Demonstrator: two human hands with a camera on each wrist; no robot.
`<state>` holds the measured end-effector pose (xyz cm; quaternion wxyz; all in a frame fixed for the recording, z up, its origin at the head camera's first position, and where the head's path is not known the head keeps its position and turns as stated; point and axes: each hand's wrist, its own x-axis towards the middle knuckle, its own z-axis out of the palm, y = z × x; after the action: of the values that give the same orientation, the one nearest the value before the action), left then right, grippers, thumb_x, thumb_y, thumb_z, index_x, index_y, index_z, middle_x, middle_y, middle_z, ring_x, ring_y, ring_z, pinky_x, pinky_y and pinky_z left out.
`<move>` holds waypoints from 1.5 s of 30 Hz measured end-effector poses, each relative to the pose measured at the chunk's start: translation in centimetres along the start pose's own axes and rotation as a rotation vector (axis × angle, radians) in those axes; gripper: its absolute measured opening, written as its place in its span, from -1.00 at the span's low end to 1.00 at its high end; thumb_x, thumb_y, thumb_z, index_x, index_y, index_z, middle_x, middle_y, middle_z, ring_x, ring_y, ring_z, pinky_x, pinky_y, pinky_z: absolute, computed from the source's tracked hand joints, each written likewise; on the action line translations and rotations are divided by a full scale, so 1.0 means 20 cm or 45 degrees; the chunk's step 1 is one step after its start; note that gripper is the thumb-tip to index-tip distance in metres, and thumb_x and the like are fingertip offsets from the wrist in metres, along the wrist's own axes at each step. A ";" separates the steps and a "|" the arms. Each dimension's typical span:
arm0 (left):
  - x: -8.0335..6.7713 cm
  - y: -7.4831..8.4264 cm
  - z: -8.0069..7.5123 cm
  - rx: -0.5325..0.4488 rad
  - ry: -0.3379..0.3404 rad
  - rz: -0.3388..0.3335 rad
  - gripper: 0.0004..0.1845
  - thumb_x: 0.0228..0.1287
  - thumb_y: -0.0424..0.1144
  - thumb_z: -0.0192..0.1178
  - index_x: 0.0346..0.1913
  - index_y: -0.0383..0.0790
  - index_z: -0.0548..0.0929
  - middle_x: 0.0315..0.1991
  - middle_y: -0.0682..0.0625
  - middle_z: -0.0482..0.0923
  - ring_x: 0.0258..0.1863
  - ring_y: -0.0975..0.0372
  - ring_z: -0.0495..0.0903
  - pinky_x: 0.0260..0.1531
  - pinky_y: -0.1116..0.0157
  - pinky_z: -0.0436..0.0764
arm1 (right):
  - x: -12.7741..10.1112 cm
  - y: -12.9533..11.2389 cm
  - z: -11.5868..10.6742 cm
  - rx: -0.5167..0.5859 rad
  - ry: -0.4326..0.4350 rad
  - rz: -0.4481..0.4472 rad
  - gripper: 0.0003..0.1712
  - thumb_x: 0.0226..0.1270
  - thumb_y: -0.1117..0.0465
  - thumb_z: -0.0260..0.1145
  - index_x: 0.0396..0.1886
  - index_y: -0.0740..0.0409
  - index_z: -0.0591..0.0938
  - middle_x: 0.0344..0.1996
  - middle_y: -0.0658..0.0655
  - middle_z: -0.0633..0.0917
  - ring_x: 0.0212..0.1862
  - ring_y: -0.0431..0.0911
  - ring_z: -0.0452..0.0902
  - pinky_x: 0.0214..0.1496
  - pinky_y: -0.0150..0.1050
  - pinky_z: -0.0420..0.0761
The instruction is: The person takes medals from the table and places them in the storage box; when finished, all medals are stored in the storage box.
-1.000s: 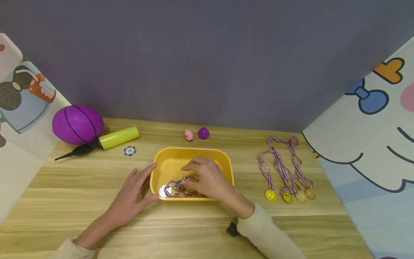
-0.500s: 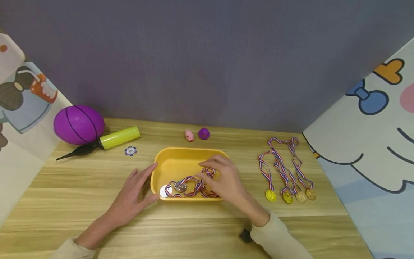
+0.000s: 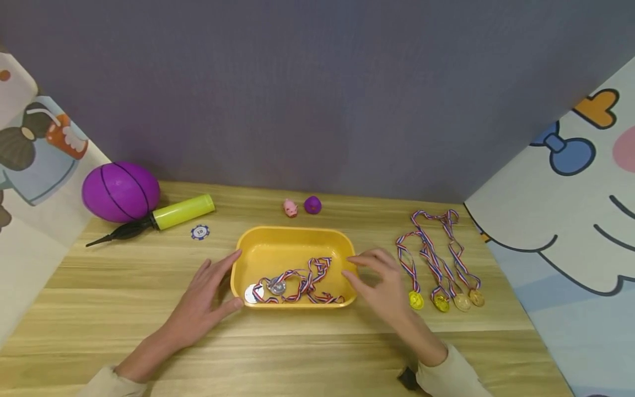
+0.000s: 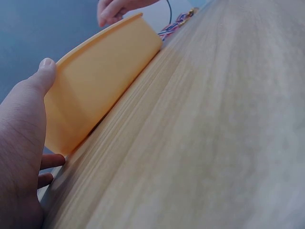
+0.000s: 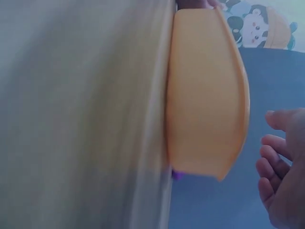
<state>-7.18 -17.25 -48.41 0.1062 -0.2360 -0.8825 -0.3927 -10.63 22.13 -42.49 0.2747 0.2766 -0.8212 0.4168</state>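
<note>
A yellow plastic tub (image 3: 278,251) stands on the table in front of me. Inside lie silver medals (image 3: 276,285) and their tangled red, white and blue ribbons (image 3: 310,284), along the near side. My left hand (image 3: 200,303) rests against the tub's left end, thumb and fingers spread; in the left wrist view the thumb (image 4: 45,76) lies at the rim. Past the right end, my right hand (image 3: 384,286) hovers with loosely bent fingers and holds nothing. A gap separates it from the tub (image 5: 207,95) in the right wrist view.
Several gold medals (image 3: 440,302) on ribbons lie in a row at the right. Behind the tub are a pink pig figure (image 3: 290,208) and a small purple toy (image 3: 312,204). Back left are a purple ball (image 3: 121,191), a yellow hand pump (image 3: 181,212) and a poker chip (image 3: 200,232).
My right hand has moved right, out of the tub and past its right end, uncovering the ribbons inside. The left hand has stayed at the left end.
</note>
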 end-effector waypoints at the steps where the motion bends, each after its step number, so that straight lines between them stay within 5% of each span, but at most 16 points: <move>1: 0.00 0.00 0.00 0.001 0.000 0.000 0.01 0.50 0.09 0.42 0.83 0.03 0.12 0.66 -0.21 0.39 0.58 -0.23 0.39 0.80 0.00 -0.18 | -0.01 0.01 -0.02 -0.022 0.011 0.001 -0.62 -0.06 0.50 0.75 -0.18 0.24 0.89 -0.28 0.11 0.80 -0.18 0.03 0.68 0.06 -0.48 0.60; 7: -0.01 -0.01 0.00 -0.003 -0.003 -0.013 0.00 0.50 0.10 0.41 0.83 0.04 0.12 0.66 -0.21 0.39 0.59 -0.24 0.38 0.80 -0.01 -0.19 | -0.06 0.06 -0.12 -0.094 0.038 0.052 -0.60 -0.09 0.52 0.76 -0.18 0.27 0.88 -0.27 0.12 0.82 -0.16 0.01 0.69 0.14 -0.53 0.57; 16: 0.00 -0.02 0.01 -0.005 -0.015 -0.023 0.01 0.50 0.09 0.42 0.83 0.07 0.10 0.68 -0.18 0.36 0.61 -0.22 0.36 0.79 -0.09 -0.17 | -0.11 0.18 -0.26 -0.293 -0.012 0.078 -0.75 0.08 0.30 0.79 -0.25 0.17 0.89 -0.39 0.02 0.81 -0.37 -0.10 0.62 -0.35 -0.40 0.57; 29: 0.00 -0.01 0.01 -0.010 -0.029 -0.030 0.00 0.53 0.10 0.40 0.83 0.06 0.10 0.69 -0.19 0.35 0.62 -0.24 0.35 0.79 -0.08 -0.19 | -0.19 0.27 -0.45 -0.439 -0.164 0.346 -0.63 -0.06 0.36 0.85 -0.22 0.20 0.89 -0.51 -0.09 0.74 -0.49 -0.34 0.52 -0.52 -0.52 0.40; 38: 0.00 -0.01 0.01 -0.006 -0.026 -0.036 0.00 0.52 0.09 0.40 0.83 0.06 0.10 0.68 -0.21 0.35 0.62 -0.25 0.35 0.79 -0.07 -0.19 | -0.20 0.29 -0.57 -0.490 -0.375 0.577 -0.63 0.09 0.14 0.83 -0.20 0.16 0.84 -0.55 -0.19 0.70 -0.50 -0.36 0.55 -0.44 -0.39 0.58; 45: -0.01 -0.01 0.01 -0.006 -0.027 -0.032 0.00 0.52 0.11 0.40 0.83 0.06 0.10 0.68 -0.19 0.35 0.61 -0.24 0.36 0.79 -0.07 -0.20 | -0.20 0.31 -0.62 -0.516 -0.584 0.747 -0.48 0.03 -0.05 0.86 -0.18 0.08 0.76 -0.46 -0.12 0.67 -0.46 -0.28 0.50 -0.41 -0.33 0.52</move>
<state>-7.20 -17.32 -48.69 0.0913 -0.2293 -0.8855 -0.3936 -9.38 36.48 -42.26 0.0035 0.0572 -0.9703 0.2350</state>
